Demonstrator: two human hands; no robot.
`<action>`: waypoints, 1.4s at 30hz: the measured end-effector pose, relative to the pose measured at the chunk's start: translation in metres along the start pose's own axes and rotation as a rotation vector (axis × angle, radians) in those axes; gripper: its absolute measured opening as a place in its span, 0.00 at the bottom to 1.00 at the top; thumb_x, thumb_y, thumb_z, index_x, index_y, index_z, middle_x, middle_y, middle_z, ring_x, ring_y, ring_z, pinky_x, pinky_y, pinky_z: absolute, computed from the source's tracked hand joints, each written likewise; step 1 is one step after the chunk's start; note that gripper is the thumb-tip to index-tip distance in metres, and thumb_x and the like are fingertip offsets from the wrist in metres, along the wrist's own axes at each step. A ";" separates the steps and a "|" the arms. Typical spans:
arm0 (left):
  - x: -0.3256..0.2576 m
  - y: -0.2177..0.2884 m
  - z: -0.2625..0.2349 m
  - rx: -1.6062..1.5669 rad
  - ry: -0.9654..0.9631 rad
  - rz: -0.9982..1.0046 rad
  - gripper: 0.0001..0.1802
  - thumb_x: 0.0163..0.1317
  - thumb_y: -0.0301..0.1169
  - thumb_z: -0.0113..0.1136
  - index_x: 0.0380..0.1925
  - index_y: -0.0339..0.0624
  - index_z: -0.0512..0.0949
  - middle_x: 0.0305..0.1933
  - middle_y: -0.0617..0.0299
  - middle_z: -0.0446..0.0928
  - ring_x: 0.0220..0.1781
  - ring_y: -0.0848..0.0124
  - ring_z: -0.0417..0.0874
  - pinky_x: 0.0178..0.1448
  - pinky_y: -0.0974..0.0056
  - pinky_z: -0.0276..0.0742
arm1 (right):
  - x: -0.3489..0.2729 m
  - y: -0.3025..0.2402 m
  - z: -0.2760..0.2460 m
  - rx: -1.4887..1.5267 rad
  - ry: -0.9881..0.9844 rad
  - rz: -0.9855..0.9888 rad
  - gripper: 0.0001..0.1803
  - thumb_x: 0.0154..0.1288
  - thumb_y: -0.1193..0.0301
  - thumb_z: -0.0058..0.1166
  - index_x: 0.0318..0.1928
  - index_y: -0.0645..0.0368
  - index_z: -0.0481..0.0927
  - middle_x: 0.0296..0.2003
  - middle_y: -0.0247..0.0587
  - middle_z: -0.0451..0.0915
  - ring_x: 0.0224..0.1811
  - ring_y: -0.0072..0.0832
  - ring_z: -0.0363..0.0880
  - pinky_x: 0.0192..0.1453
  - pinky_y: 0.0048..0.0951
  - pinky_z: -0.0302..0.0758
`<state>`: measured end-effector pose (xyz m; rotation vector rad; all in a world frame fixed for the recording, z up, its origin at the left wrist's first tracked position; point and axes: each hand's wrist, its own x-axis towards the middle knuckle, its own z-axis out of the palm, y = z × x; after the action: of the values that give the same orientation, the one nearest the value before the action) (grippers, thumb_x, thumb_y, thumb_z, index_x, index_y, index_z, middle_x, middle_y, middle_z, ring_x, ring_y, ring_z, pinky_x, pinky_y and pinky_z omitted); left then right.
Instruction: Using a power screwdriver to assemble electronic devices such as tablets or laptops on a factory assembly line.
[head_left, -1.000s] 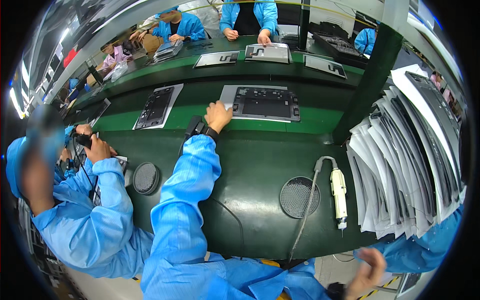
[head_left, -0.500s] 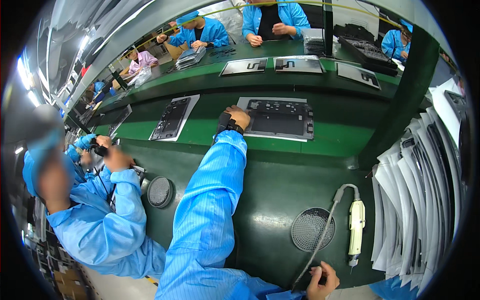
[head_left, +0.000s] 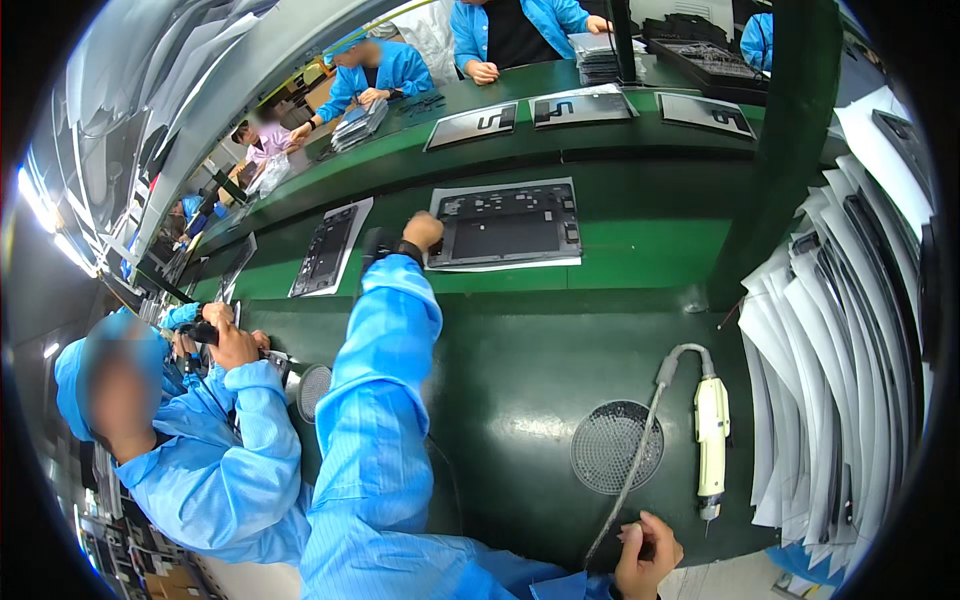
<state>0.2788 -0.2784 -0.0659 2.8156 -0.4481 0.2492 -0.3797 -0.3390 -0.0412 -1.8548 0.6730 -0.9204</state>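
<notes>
Panel [head_left: 510, 225] lies flat at twelve o'clock on the counter [head_left: 520, 350], its long axis running roughly from nine to three. Our left hand [head_left: 423, 232] is nearer, at its nine o'clock edge, so it extends toward three o'clock from those fingers; we cannot tell whether they grasp it. Our right hand [head_left: 648, 555], well apart toward five o'clock, has loosely curled, unladen fingers just beside the cable [head_left: 625, 490].
</notes>
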 end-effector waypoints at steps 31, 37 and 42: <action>-0.559 0.025 -0.169 -1.586 -0.535 -0.714 0.16 0.70 0.32 0.41 0.53 0.36 0.62 0.51 0.52 0.74 0.48 0.63 0.80 0.49 0.60 0.80 | -0.024 -0.050 0.042 0.044 -0.317 -0.150 0.14 0.52 0.80 0.59 0.42 0.64 0.78 0.36 0.46 0.78 0.34 0.31 0.79 0.32 0.25 0.77; -0.582 0.018 -0.183 -1.676 -0.815 -0.710 0.20 0.70 0.30 0.41 0.59 0.39 0.56 0.57 0.46 0.68 0.57 0.54 0.75 0.57 0.57 0.75 | -0.034 -0.053 0.051 -0.237 -0.572 -0.358 0.22 0.42 0.69 0.68 0.41 0.60 0.77 0.47 0.43 0.72 0.46 0.42 0.71 0.43 0.37 0.73; -0.610 -0.012 -0.216 -1.614 -0.889 -0.682 0.24 0.69 0.31 0.43 0.61 0.36 0.52 0.60 0.40 0.66 0.56 0.52 0.75 0.60 0.57 0.71 | -0.038 -0.047 0.041 -0.399 -0.658 -0.450 0.25 0.36 0.68 0.69 0.40 0.58 0.77 0.47 0.42 0.71 0.50 0.42 0.68 0.48 0.39 0.69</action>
<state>-0.3155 -0.0333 0.0073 1.1596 0.1862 -1.0320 -0.3646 -0.2698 -0.0226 -2.5474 0.0198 -0.3918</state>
